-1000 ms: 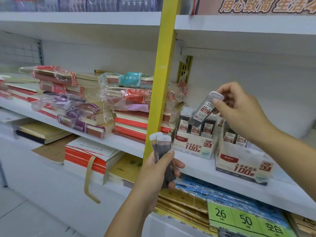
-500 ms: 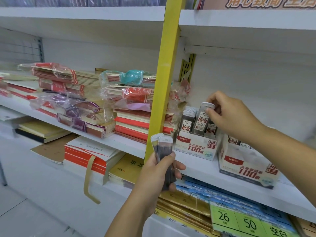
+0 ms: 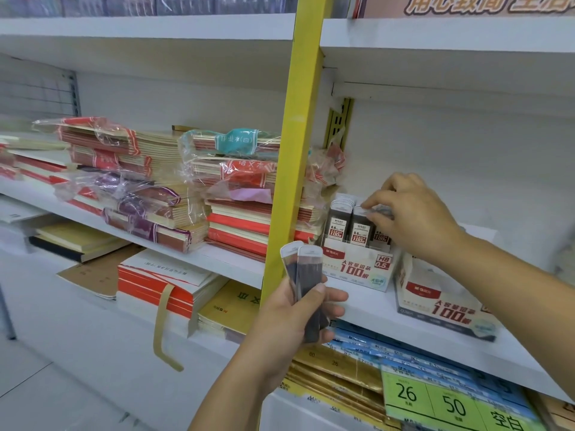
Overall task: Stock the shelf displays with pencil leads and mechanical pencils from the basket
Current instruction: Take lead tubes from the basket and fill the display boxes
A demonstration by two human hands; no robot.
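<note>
On white shop shelf (image 3: pixel 373 309), left fingers (image 3: pixel 318 290) clamped on lead cases (image 3: pixel 308 269), right fingers (image 3: pixel 375 201) pinching boxed case (image 3: pixel 359 228)

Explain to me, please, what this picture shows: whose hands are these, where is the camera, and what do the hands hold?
There is no machine here. A person works with bare hands, and the one camera sits on the person's head, looking forward and down.

The left hand grips spare cases of pencil lead. The right hand pinches with its fingers the top of one case, which stands in the 0.5 box on the white shelf. A second box stands to the right of it. To the left, past the yellow post, wrapped notebooks lie in stacks.
</note>
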